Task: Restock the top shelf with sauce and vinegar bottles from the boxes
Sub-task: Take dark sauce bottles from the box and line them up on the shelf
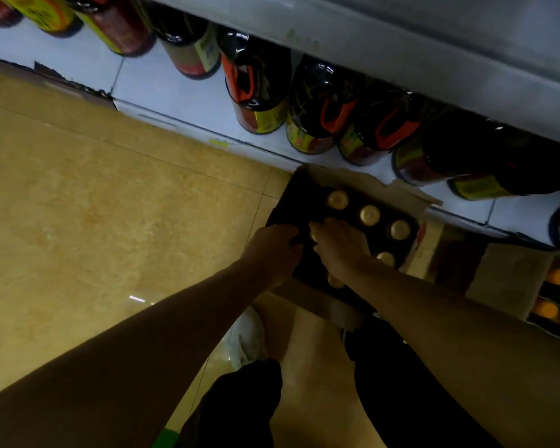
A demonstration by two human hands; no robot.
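Two hands reach into an open cardboard box (362,185) of gold-capped bottles (369,215) on the floor.
Left hand (274,250) grips the box edge; right hand (340,240) curls over a cap. Likely heavy, breakable glass: grasp the neck.

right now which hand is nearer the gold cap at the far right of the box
Right. The right hand lies over the bottles, just left of that cap; the left hand is farther left at the box edge.

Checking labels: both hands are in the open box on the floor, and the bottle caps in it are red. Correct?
Not quite. The head view shows the caps are gold, not red. The rest holds: left hand and right hand are both in the open box on the floor.
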